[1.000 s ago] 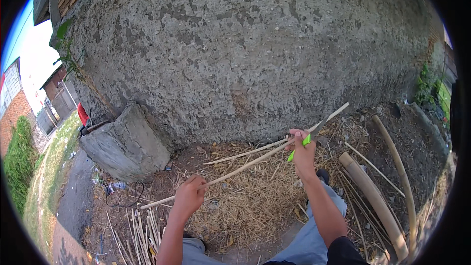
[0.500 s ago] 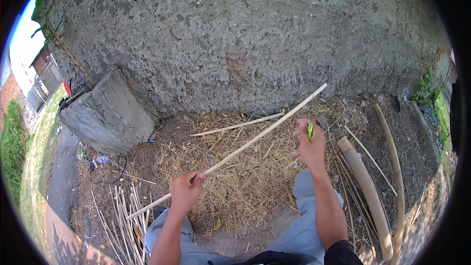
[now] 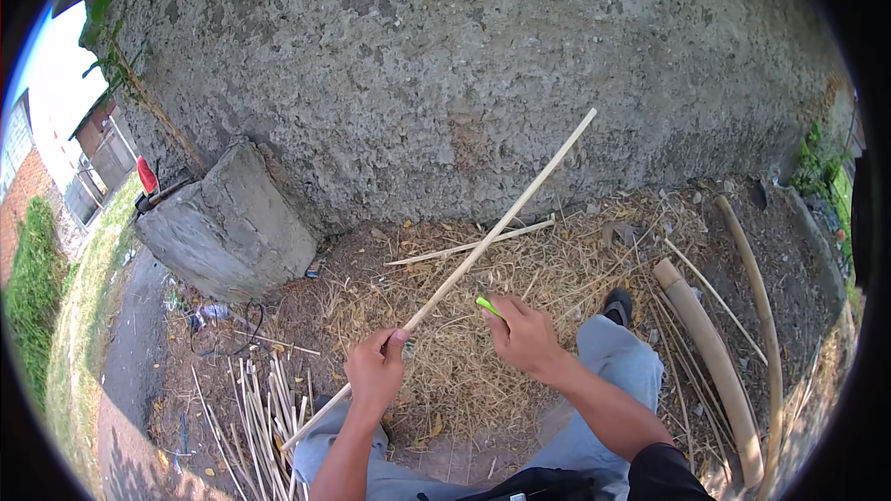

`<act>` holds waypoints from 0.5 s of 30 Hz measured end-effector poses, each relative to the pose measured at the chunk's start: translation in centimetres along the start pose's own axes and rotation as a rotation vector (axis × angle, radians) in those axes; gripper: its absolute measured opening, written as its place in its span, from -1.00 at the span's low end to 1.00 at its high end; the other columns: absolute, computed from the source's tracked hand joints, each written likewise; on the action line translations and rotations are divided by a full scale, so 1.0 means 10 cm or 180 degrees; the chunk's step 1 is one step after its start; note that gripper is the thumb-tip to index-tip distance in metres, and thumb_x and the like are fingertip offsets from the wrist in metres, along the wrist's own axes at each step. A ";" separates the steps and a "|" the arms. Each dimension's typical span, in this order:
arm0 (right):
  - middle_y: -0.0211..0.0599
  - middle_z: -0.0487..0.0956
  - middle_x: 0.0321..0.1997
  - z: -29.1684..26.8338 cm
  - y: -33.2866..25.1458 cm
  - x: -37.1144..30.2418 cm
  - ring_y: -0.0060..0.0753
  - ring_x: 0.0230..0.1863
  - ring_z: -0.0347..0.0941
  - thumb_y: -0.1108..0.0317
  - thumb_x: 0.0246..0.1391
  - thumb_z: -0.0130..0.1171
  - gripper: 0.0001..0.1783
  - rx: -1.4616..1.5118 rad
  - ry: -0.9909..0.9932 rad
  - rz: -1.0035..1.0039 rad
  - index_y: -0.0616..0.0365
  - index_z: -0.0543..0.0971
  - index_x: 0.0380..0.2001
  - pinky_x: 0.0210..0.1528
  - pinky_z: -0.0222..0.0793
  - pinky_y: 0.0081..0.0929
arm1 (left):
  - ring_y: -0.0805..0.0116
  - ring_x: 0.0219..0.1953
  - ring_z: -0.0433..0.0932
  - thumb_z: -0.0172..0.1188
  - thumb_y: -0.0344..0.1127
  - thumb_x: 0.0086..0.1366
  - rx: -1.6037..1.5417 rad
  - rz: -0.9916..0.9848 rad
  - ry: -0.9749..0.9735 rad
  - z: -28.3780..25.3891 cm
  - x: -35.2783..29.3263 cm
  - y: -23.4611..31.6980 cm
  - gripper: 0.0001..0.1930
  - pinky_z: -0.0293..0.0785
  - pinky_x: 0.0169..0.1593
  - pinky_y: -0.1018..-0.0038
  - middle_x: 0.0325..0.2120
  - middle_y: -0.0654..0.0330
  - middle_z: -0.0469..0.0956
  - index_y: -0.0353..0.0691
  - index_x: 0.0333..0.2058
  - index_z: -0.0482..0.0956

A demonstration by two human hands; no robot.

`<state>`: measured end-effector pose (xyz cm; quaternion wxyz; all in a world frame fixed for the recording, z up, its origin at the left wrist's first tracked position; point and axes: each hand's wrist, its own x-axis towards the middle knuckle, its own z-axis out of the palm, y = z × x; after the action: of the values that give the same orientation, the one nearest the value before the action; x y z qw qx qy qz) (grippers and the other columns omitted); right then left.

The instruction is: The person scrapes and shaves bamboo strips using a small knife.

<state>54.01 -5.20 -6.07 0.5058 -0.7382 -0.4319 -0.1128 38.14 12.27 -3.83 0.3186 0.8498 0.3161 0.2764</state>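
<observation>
My left hand [image 3: 375, 373] is closed round a long, pale bamboo strip [image 3: 506, 216]. The strip slants from beside my left knee up to the far right, its upper end standing in front of the wall. In my right hand [image 3: 527, 339] is a knife with a bright green handle [image 3: 487, 306]; its blade is hard to make out. The knife is just to the right of the strip, and I cannot tell whether the two touch. Beneath both hands lies a spread of pale shavings [image 3: 464, 385] on the ground.
Several split bamboo strips [image 3: 264, 422] lie by my left leg. A thick bamboo pole [image 3: 710, 362] and a thinner curved pole [image 3: 756, 288] lie at right. A concrete block [image 3: 232, 227] stands at left against the rough wall [image 3: 483, 65]. Another thin strip [image 3: 510, 235] lies ahead.
My right hand, with the knife, has moved left and nearer to me, toward the strip. The strip's far end has tilted up and left; my left hand still grips it. The view has shifted slightly.
</observation>
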 end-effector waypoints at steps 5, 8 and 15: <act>-0.17 0.58 -0.36 0.08 -0.05 0.06 -0.09 -0.53 0.54 0.26 0.23 0.11 -0.75 -0.0854 -0.0018 -0.0140 0.16 0.54 -0.11 -0.56 0.42 -0.22 | 0.49 -0.61 0.39 0.19 -0.11 0.34 0.0026 -0.0126 -0.0107 -0.07 -0.05 -0.06 -0.72 0.30 -0.47 0.46 -0.69 0.24 0.48 -0.21 -0.30 0.70; -0.20 0.57 -0.40 0.14 -0.06 0.01 -0.10 -0.58 0.51 0.22 0.23 0.12 -0.71 -0.0824 -0.0188 -0.0239 0.17 0.54 -0.10 -0.62 0.38 -0.23 | 0.27 -0.62 0.49 0.21 -0.06 0.31 0.0027 -0.0182 -0.0118 -0.09 -0.07 -0.07 -0.70 0.37 -0.46 0.36 -0.67 0.14 0.53 -0.17 -0.27 0.70; -0.31 0.50 -0.57 0.21 0.00 0.00 -0.24 -0.70 0.43 0.18 0.20 0.17 -0.70 -0.0532 0.0291 -0.0510 0.20 0.58 -0.18 -0.72 0.27 -0.32 | 0.51 -0.64 0.32 0.23 -0.13 0.32 -0.0050 0.0132 0.0259 -0.10 -0.14 0.09 -0.71 0.26 -0.51 0.48 -0.71 0.23 0.43 -0.28 -0.30 0.69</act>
<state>53.38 -3.39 -7.05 0.4511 -0.7350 -0.4550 -0.2219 36.92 11.07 -2.92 0.3063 0.8417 0.3089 0.3197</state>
